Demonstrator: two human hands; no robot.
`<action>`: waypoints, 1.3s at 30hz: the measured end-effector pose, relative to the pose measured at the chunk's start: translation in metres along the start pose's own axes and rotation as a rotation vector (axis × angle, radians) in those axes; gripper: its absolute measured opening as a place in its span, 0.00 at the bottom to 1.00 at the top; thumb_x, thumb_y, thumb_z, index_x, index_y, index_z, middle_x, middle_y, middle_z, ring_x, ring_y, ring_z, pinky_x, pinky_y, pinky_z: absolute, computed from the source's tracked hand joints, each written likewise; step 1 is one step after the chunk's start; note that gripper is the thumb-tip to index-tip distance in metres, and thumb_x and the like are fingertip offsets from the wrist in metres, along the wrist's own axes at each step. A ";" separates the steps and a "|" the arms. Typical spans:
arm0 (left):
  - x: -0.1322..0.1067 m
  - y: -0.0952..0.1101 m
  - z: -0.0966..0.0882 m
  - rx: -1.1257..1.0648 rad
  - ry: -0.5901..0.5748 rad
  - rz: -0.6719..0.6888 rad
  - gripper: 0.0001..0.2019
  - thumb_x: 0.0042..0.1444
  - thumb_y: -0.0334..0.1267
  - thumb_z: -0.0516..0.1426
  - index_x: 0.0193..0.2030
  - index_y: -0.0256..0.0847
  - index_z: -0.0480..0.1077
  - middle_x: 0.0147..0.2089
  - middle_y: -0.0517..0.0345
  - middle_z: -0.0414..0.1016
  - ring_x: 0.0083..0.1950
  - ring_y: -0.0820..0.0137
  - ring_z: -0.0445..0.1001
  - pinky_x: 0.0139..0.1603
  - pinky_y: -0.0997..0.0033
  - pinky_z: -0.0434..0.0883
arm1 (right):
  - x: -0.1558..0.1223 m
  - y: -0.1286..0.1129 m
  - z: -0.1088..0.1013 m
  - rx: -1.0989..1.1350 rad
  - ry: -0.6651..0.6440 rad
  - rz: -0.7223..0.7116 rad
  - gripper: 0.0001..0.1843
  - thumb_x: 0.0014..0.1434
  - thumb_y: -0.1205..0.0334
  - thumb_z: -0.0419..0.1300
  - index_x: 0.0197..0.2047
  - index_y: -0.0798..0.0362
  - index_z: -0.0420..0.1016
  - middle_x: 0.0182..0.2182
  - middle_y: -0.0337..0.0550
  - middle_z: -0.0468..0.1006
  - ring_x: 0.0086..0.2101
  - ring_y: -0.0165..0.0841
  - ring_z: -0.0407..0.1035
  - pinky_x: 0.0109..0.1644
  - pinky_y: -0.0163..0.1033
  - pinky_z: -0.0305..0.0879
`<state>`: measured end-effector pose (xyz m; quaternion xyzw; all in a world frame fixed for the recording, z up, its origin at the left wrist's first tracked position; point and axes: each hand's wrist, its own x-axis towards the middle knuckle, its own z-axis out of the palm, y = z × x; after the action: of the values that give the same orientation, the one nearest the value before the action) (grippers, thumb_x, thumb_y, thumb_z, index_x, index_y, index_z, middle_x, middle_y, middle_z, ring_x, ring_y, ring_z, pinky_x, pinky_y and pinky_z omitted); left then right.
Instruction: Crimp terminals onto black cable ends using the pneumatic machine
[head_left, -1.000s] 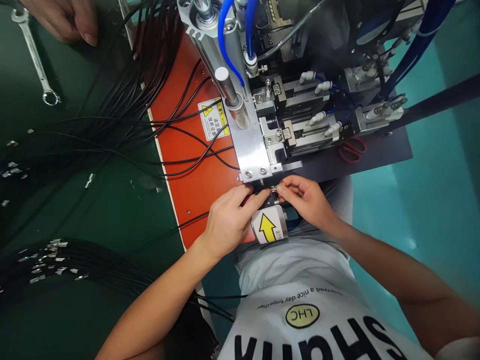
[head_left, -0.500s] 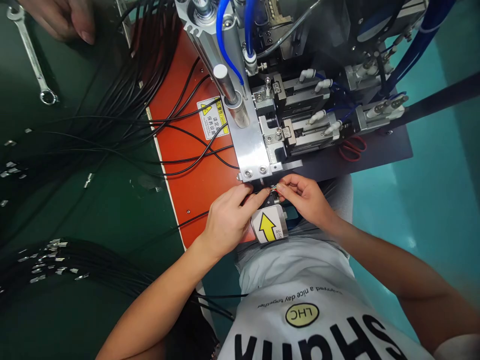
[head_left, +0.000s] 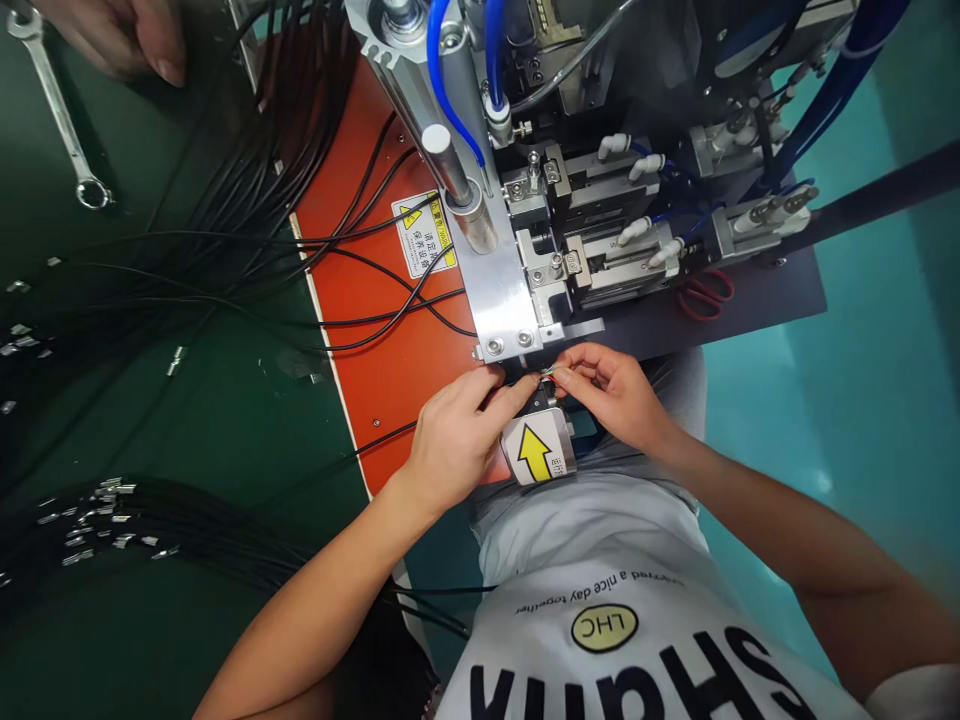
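Observation:
My left hand (head_left: 459, 430) lies over the front edge of the machine, its thumb and forefinger closed near the tip of a cable; most of that cable is hidden beneath the hand. Opposite it, my right hand (head_left: 613, 393) pinches the thin coloured wires (head_left: 549, 373) between thumb and fingers. The fingertips of both hands almost meet there. Just below sits a guard with a yellow arrow label (head_left: 535, 453). Above the hands is a bolted metal plate (head_left: 504, 308) of the machine.
Black cables (head_left: 247, 200) with silvery ends spread over the green table (head_left: 247, 430). A wrench (head_left: 60, 115) lies at the upper left, near another person's hand (head_left: 124, 35). Red-handled scissors (head_left: 705, 294) rest on the machine's dark base. Pneumatic cylinders (head_left: 622, 265) with blue tubes rise behind.
My right hand has shifted up very slightly with the wires. My left hand stays nearly still, and the surroundings look the same.

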<state>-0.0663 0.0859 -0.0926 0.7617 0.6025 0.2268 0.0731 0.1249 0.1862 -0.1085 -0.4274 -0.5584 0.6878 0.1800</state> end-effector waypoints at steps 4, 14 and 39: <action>-0.001 0.000 0.001 -0.004 -0.006 0.000 0.17 0.67 0.31 0.48 0.57 0.41 0.70 0.41 0.50 0.70 0.38 0.70 0.70 0.35 0.73 0.68 | 0.001 -0.002 -0.001 0.036 -0.017 0.049 0.09 0.60 0.56 0.63 0.37 0.53 0.73 0.29 0.38 0.77 0.31 0.31 0.74 0.38 0.38 0.69; -0.002 -0.001 0.001 0.013 -0.021 0.000 0.16 0.67 0.32 0.48 0.57 0.41 0.71 0.42 0.50 0.70 0.39 0.70 0.70 0.35 0.73 0.67 | 0.000 -0.001 -0.001 0.080 -0.031 0.066 0.09 0.60 0.56 0.64 0.37 0.53 0.74 0.30 0.37 0.77 0.31 0.30 0.75 0.40 0.37 0.71; 0.000 0.001 0.001 0.051 -0.017 0.010 0.17 0.68 0.33 0.47 0.57 0.41 0.70 0.41 0.50 0.71 0.39 0.70 0.70 0.34 0.74 0.67 | -0.001 -0.004 -0.003 0.012 -0.014 0.042 0.10 0.58 0.55 0.65 0.36 0.53 0.75 0.32 0.41 0.79 0.32 0.33 0.76 0.39 0.39 0.72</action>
<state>-0.0654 0.0860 -0.0929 0.7682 0.6035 0.2056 0.0576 0.1268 0.1885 -0.1047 -0.4332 -0.5463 0.6978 0.1640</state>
